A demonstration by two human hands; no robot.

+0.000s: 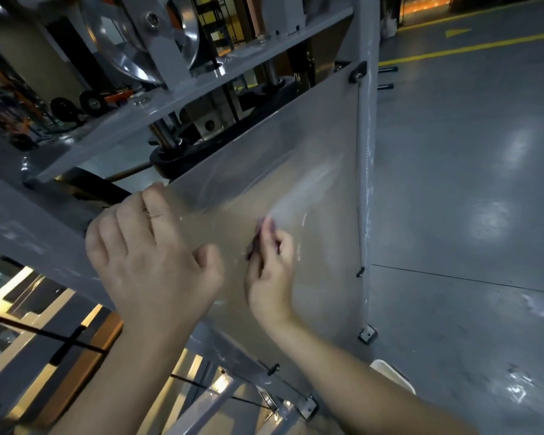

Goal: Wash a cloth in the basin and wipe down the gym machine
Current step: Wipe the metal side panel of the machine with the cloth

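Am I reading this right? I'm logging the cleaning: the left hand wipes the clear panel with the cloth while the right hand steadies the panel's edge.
Not quite: the head view shows the hands swapped. The right hand wipes the clear panel with the cloth, while the left hand steadies the panel's edge.

A single head-worn wide-angle view looks forward and down, tilted, close to the translucent plastic guard panel (pixel 264 171) of the grey steel gym machine (pixel 182 98); the grey glossy floor (pixel 468 183) fills the right of the frame.
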